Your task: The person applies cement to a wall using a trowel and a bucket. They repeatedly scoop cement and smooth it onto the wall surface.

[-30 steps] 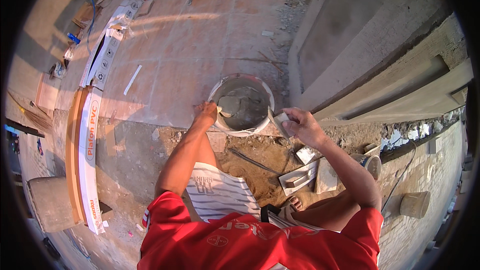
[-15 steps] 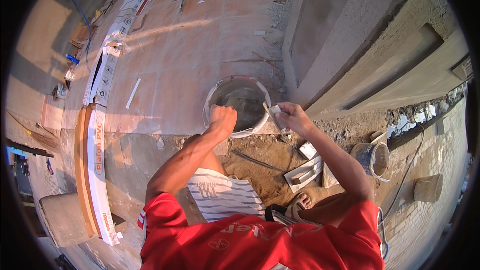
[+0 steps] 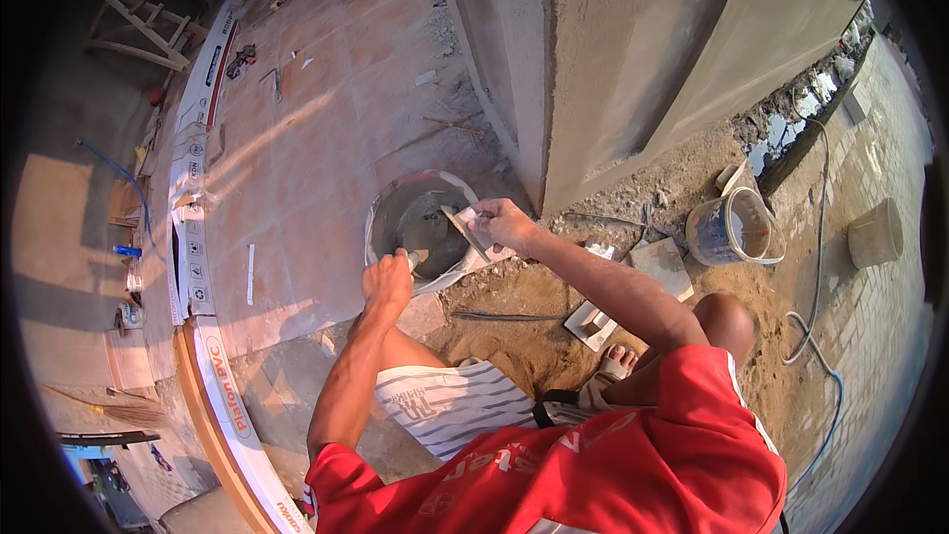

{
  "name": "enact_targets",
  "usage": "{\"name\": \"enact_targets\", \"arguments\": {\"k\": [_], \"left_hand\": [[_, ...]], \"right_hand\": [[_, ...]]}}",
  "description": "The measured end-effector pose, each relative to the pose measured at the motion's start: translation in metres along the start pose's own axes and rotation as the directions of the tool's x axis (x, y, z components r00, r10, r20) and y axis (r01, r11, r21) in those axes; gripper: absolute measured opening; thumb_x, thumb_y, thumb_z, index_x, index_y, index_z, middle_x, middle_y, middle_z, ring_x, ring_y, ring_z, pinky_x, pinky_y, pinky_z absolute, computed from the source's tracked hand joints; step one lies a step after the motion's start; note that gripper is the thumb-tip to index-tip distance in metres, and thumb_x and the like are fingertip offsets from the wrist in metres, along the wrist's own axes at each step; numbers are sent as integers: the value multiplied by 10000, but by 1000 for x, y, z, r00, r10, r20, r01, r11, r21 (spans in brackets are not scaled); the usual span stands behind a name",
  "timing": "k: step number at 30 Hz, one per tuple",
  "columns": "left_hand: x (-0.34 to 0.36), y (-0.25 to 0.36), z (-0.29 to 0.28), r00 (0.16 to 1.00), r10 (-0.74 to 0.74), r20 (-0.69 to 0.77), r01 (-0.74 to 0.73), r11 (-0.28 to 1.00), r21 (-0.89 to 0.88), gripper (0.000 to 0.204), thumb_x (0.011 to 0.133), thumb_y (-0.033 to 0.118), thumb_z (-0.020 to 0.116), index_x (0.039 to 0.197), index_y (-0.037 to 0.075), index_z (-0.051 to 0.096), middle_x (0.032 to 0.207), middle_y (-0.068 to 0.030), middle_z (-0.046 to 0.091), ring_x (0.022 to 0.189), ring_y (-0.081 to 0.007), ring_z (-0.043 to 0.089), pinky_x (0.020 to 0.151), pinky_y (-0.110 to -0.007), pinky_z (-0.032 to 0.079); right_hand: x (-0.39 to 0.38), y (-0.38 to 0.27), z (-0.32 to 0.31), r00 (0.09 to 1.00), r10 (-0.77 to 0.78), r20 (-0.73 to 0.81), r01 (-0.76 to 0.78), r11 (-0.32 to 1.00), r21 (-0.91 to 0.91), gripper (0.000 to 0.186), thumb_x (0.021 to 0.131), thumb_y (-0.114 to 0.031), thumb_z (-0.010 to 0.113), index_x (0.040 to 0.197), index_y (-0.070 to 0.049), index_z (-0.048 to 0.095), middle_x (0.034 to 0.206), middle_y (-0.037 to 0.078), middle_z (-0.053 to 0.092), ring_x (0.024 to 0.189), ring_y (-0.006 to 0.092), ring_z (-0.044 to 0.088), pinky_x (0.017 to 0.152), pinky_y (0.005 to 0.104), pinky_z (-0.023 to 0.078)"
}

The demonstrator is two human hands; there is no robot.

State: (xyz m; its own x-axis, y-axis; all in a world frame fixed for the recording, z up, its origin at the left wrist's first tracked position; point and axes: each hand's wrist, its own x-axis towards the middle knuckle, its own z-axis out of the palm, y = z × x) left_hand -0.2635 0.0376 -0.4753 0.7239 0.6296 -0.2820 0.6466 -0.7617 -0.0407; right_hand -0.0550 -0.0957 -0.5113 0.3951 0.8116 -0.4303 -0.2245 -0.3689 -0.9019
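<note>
A round plastic bucket (image 3: 376,213) of wet grey mortar (image 3: 420,227) stands on the tiled floor in front of me. At its lower left rim, my left hand (image 3: 386,282) is closed on the pale handle of a trowel (image 3: 415,257), whose blade is hard to make out inside the bucket. My right hand (image 3: 501,225) grips a flat plastering float (image 3: 465,232), held tilted over the bucket's right side.
A plastered wall corner (image 3: 593,69) rises beyond the bucket. Right of me lie a second bucket (image 3: 732,227), a spare float (image 3: 591,326), a hose (image 3: 820,366) and a grey bucket (image 3: 872,232). Long cardboard boxes (image 3: 217,376) run along the left.
My view has swung right, bringing the wall corner toward the middle. My left hand has turned at the bucket's rim; my right hand has moved the float inward over the bucket.
</note>
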Motion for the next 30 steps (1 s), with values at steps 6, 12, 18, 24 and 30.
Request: {"name": "enact_targets", "arguments": {"k": [6, 12, 18, 24, 30], "left_hand": [[-6, 2, -20, 996, -18, 85, 38, 972, -233, 389, 764, 239, 773, 1069, 65, 607, 967, -203, 687, 977, -387, 651, 812, -480, 501], [-16, -20, -10, 984, -86, 158, 144, 904, -402, 426, 756, 284, 785, 1068, 46, 620, 996, -203, 683, 988, -365, 653, 834, -463, 489], [-36, -38, -10, 980, -175, 91, 196, 816, -544, 378, 777, 260, 749, 1057, 42, 618, 909, -202, 689, 891, -369, 672, 766, -448, 497], [-66, -30, 5, 946, -304, -112, 145, 705, -694, 340, 808, 208, 685, 1086, 34, 594, 908, -213, 683, 857, -374, 669, 761, -440, 506], [-79, -3, 31, 832, -395, -390, -15, 687, -727, 397, 816, 109, 681, 1167, -12, 539, 1002, -208, 659, 911, -337, 653, 813, -412, 501]], "right_hand": [[6, 19, -24, 996, 77, -32, -72, 989, 131, 300, 935, -212, 635, 1189, -55, 627, 921, 50, 676, 687, 112, 607, 479, 262, 462], [12, 28, -26, 995, 93, -30, -79, 947, 312, 244, 949, -215, 612, 1150, -79, 639, 898, 23, 673, 691, 106, 601, 494, 262, 460], [19, 29, -5, 996, 59, 59, -81, 857, 509, 211, 973, -219, 575, 1132, -85, 609, 872, 17, 653, 691, 123, 603, 517, 264, 474], [28, 26, 33, 999, -29, 36, -8, 664, 748, 221, 1020, -181, 422, 1158, -29, 504, 925, 67, 646, 729, 166, 632, 573, 317, 563], [33, 12, 67, 999, 1, 42, -36, 523, 852, 220, 1032, -200, 385, 1123, -39, 504, 946, 83, 630, 793, 186, 629, 614, 351, 554]]}}
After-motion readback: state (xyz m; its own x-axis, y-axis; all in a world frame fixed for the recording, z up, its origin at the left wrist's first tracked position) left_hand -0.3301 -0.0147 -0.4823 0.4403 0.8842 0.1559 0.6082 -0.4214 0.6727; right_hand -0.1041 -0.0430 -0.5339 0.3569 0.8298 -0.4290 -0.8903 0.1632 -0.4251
